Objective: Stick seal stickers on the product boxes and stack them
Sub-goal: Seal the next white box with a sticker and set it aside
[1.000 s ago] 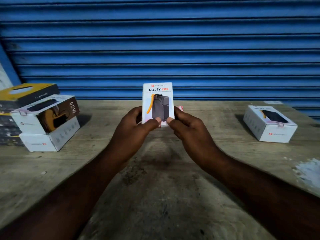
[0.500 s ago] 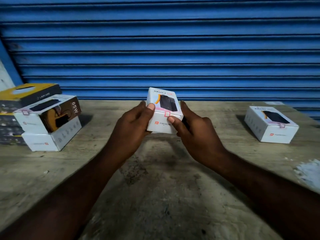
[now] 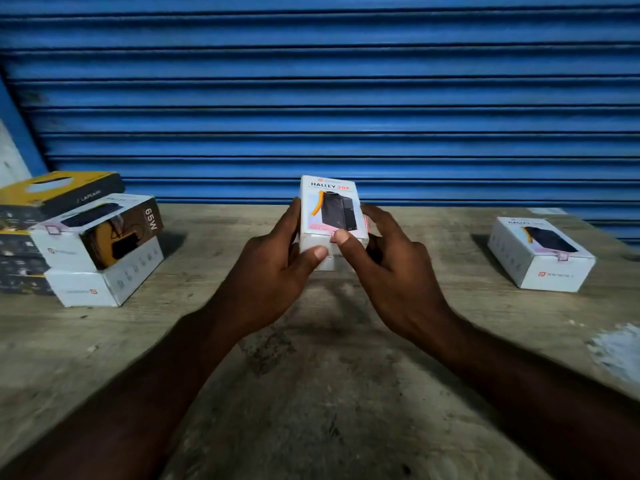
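Above the tabletop's (image 3: pixel 311 393) middle, my left hand (image 3: pixel 273 265) and right hand (image 3: pixel 391 268) both gripped the Halley 20K box (image 3: pixel 329 209), tilted toward me so my right thumb could press the pink seal sticker (image 3: pixel 333 232) down.

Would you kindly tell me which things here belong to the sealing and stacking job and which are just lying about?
Job in hand: Halley box, gripped by left hand and right hand; pink seal sticker on it; stack of two white boxes at left; lone white box at right.
Lying about: yellow and black boxes behind the stack; white patch on the table; blue shutter.
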`<state>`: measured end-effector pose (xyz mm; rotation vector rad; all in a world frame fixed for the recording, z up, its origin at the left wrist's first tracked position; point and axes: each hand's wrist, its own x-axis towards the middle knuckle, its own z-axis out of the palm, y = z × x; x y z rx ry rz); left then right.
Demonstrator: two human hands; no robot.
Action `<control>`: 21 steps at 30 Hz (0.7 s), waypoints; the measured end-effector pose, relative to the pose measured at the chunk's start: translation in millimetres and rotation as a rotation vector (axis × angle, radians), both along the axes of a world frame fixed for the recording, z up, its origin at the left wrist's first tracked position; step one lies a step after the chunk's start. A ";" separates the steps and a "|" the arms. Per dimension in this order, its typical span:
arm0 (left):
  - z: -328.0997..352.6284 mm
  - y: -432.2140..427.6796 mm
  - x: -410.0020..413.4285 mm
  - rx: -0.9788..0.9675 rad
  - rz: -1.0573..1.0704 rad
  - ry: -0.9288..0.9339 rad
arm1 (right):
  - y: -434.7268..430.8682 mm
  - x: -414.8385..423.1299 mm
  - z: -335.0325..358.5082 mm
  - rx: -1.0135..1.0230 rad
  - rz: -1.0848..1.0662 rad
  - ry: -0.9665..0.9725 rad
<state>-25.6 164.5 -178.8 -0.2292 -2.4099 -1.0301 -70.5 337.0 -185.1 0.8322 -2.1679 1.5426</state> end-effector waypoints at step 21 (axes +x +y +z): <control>0.0 6.7 -4.7 0.664 -0.104 -0.039 | -0.8 -25.7 -8.5 -0.182 -0.059 -0.193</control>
